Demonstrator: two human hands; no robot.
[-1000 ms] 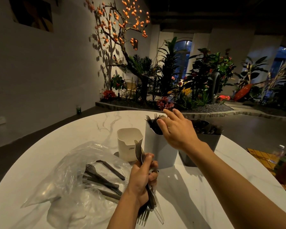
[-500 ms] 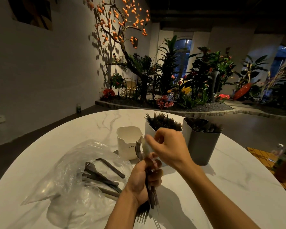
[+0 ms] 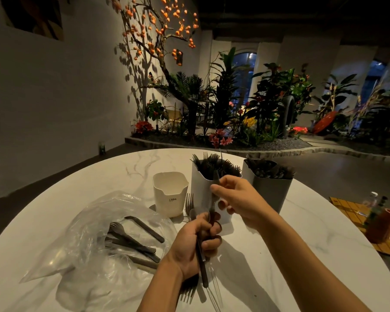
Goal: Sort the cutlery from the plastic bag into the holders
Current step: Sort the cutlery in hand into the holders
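My left hand [image 3: 194, 242] grips a bundle of dark cutlery [image 3: 199, 255], fork tines showing above and below the fist. Just above it, my right hand [image 3: 239, 199] pinches one dark piece [image 3: 214, 188] drawn up out of that bundle, in front of the white holder [image 3: 202, 190] packed with forks. A grey holder [image 3: 271, 190] full of cutlery stands to its right, and a short cream holder [image 3: 169, 194] to its left. The clear plastic bag [image 3: 90, 239] lies at the left with several dark pieces [image 3: 133, 242] on and in it.
The round white marble table [image 3: 302, 255] curves away at left and right. A red-brown cylinder [image 3: 381, 226] and small bottles sit on a yellow mat at the right edge. Plants and a tree with orange lights fill the background.
My right hand came back from the white holder to the bundle in my left hand and has pulled one piece upward out of it. My left hand stayed nearly still.
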